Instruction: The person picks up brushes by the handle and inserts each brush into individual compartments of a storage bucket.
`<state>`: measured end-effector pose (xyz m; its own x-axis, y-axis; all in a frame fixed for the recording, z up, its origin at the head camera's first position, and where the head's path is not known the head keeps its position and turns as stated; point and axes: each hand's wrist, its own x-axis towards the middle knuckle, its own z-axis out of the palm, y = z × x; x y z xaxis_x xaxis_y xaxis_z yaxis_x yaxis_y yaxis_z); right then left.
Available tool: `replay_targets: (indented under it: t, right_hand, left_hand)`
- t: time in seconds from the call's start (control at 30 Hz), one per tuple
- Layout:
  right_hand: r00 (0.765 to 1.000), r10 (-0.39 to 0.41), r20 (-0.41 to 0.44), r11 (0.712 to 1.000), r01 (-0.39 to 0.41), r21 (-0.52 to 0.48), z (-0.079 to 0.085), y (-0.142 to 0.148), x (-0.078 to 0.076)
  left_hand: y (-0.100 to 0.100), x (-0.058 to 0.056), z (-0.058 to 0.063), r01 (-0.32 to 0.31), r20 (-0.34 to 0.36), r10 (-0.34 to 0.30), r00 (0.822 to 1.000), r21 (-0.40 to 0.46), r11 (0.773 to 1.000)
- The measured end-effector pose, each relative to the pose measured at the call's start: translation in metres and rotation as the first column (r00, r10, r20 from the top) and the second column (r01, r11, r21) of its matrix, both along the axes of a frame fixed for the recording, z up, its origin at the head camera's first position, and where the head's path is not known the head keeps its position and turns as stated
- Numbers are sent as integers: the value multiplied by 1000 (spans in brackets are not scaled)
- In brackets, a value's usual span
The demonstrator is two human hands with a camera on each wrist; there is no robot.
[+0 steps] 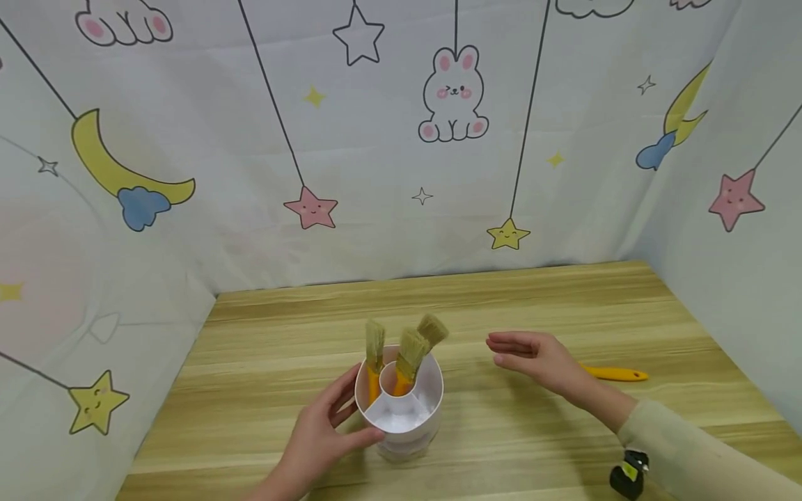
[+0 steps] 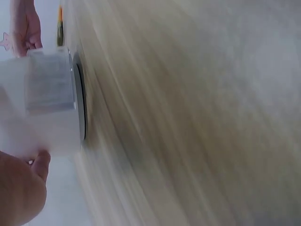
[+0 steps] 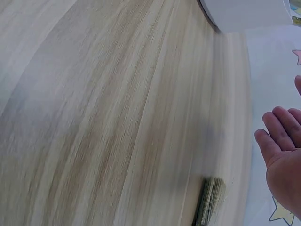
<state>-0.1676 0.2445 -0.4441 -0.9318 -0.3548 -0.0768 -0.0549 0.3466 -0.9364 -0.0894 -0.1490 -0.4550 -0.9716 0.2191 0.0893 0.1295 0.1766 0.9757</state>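
Observation:
A white round holder [image 1: 410,440] with a small inner cup and dividers stands upright on the table. Three paintbrushes poke out of it bristles up: one on the left [image 1: 374,341], one in the inner cup [image 1: 410,353], one at the back right [image 1: 434,328]. My left hand [image 1: 322,424] grips the holder's left side, thumb at the front rim; the left wrist view also shows the holder's smooth wall [image 2: 49,89]. Right of it, my right hand [image 1: 539,358] hovers with fingers extended, holding nothing. Behind that hand lies another paintbrush [image 1: 620,374] with an orange handle; its bristles [image 3: 210,200] show in the right wrist view.
The wood-grain table [image 1: 269,334] ends at a white printed cloth [image 1: 388,243] at the back, with more cloth at both sides. A black wrist strap [image 1: 629,476] hangs beneath my right sleeve [image 1: 695,452].

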Motion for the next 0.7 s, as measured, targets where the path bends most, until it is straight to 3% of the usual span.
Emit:
replay_targets:
  t: [0.23, 0.4, 0.6, 0.7]
  right_hand:
    - [996, 52, -79, 996, -46, 74, 3, 13, 0]
    - [980, 95, -173, 979, -60, 196, 7, 22, -2]
    - [926, 197, -323, 905, -45, 423, 17, 35, -3]
    - [903, 240, -356, 866, -33, 499, 21, 43, -6]
  left_hand:
    - [16, 16, 0, -146, 2, 146, 989, -26, 989]
    - [24, 23, 1, -201, 3, 202, 979, -67, 977]
    - [29, 27, 1, -230, -6, 230, 973, -79, 970]
    - [31, 27, 1, -240, -8, 240, 971, -82, 967]
